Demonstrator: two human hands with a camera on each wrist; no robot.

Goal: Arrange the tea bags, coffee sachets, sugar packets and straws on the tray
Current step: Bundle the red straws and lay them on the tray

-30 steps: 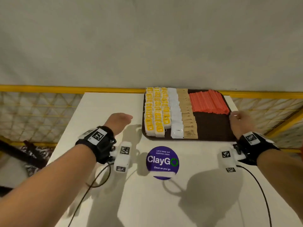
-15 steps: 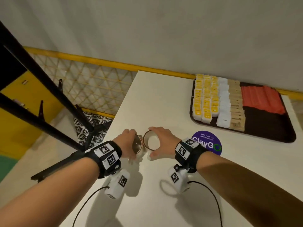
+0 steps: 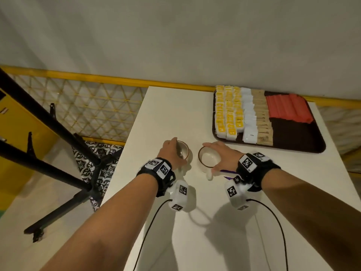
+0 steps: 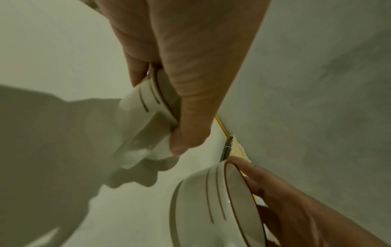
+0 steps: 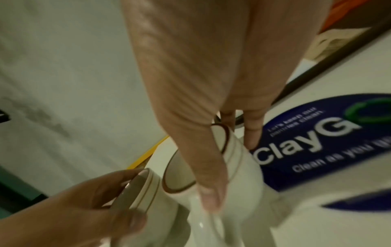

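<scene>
We see dim, warm overhead light casting soft double shadows on the white rectangular tabletop below both wrists. Wide-angle distortion bends the head view's edges. Both wrist views are greenish, noisy and motion-blurred, most strongly around the fingers.

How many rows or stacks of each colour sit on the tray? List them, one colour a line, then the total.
Yellow rows: 3
White row: 1
Brown row: 1
Red stack: 1
Total: 6
</scene>
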